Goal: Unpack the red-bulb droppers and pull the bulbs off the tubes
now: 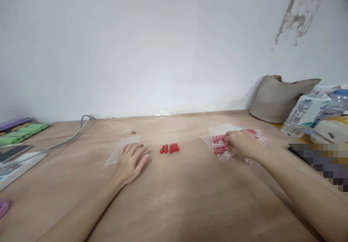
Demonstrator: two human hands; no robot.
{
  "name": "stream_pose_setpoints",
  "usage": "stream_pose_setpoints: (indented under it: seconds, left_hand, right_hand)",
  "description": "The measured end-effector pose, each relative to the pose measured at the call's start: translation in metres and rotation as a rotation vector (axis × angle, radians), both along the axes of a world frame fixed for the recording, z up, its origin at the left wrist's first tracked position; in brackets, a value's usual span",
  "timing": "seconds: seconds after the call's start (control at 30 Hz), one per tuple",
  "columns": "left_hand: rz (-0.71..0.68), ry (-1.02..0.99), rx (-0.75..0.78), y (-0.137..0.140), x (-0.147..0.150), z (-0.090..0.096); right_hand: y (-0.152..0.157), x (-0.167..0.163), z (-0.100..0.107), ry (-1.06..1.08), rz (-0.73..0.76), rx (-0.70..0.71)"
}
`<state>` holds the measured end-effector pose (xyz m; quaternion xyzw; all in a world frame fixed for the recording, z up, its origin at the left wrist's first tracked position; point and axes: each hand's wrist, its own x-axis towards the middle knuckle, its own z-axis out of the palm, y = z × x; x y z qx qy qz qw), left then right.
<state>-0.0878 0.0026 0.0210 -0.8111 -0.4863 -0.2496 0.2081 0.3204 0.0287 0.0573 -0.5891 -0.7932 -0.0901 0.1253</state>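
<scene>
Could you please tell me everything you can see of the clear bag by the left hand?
The clear bag looks like thin, see-through plastic, roughly rectangular. It lies flat and slanted on the brown table, left of the red-tipped droppers, with a band resembling a zip seal at its near end. Nothing shows inside. The left hand covers part of its right side; contact is unclear.

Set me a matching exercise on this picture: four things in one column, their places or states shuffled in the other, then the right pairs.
Things
1. Loose droppers
2. Flat clear bag
3. Pile of bags
4. Phone

Places and states
A. Right of the middle, with red showing through
B. At the far left, nearer the camera than the green packs
C. Side by side near the middle, red ends toward the camera
D. Just left of the row of red ends

Pairs: 1-C, 2-D, 3-A, 4-B
</scene>
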Motion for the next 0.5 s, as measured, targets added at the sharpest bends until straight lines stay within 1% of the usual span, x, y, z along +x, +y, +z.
stream_pose_setpoints:
  seconds: [0.1, 0.17, 0.33, 0.4, 0.5]
  left_hand:
    - [-0.068, -0.022, -0.063, -0.002, 0.007, -0.003]
    - [-0.100, -0.036, -0.077, -0.002, 0.010, -0.005]
    - [-0.162, -0.061, -0.097, -0.004, 0.014, -0.006]
    - [-0.184, -0.084, -0.094, -0.005, 0.016, -0.006]
    - [-0.232, -0.144, -0.109, -0.010, 0.026, -0.005]
  right_hand:
    - [0.001, -0.004, 0.001, -0.052, 0.013, -0.024]
    - [0.004, -0.008, -0.002, -0.103, 0.013, -0.024]
    - [0.015, -0.014, -0.010, -0.199, -0.102, 0.006]
    - [0.015, -0.017, -0.008, -0.168, -0.125, 0.053]
    - [0.002, -0.029, 0.000, -0.027, -0.090, 0.230]
